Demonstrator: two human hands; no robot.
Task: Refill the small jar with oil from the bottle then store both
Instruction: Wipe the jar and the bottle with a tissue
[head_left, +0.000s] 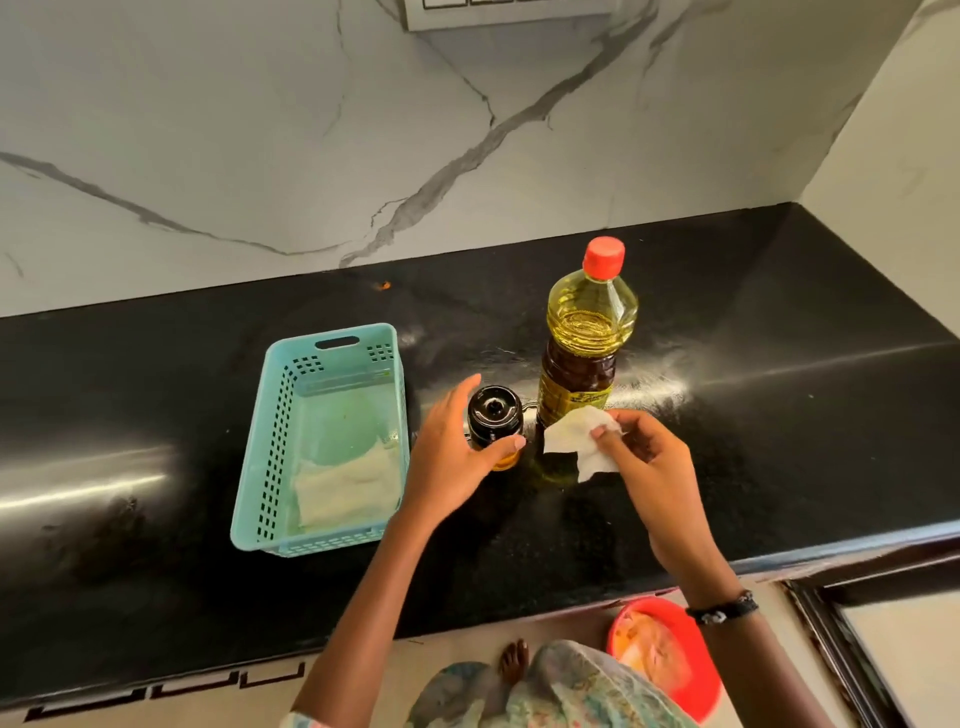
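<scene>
Gripping small jar (494, 423), left hand (453, 457) | right hand (647, 457) pinching tissue (579, 441)

We stand at a polished black stone counter (727, 322) that runs into a corner, bright streaks of light glaring off its surface. Behind it we see a white marble-look wall (260, 130) crossed by grey veins, with a white switch plate (498, 13) at the top edge. Below the counter's front lies pale floor (447, 660) with a dark key-pattern border.
</scene>
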